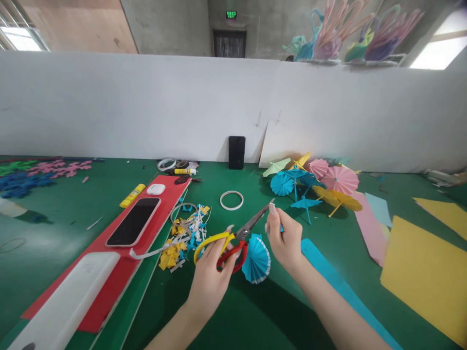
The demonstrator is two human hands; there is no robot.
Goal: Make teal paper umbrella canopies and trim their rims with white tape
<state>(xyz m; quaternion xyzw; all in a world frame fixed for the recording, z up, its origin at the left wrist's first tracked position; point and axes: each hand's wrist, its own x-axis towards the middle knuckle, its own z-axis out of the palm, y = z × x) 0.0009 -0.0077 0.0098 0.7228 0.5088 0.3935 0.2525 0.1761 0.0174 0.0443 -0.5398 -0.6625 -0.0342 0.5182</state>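
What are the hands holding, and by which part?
The left hand holds metal-bladed scissors by their yellow and red looped handles; what, if anything, the right hand pinches near their tips is unclear.

Two hands (211, 272) (286, 238) and one pair of scissors (242, 233) are near. There are two phones (134, 222) (237, 152), one left, one far, and two yellow tubes (132, 195) (184, 171) left. Two pink parasols (340, 180) (318, 168) and two yellow sheets (426, 277) (449, 213) are at right.

Two bare forearms (330, 294) slanted in toward each other over the worktop (206, 177), reaching toward its far edge. From where I stood, the left hand (213, 270) was bent in a grip, while the right hand (286, 236), nearer that edge, had its fingers curled inward.
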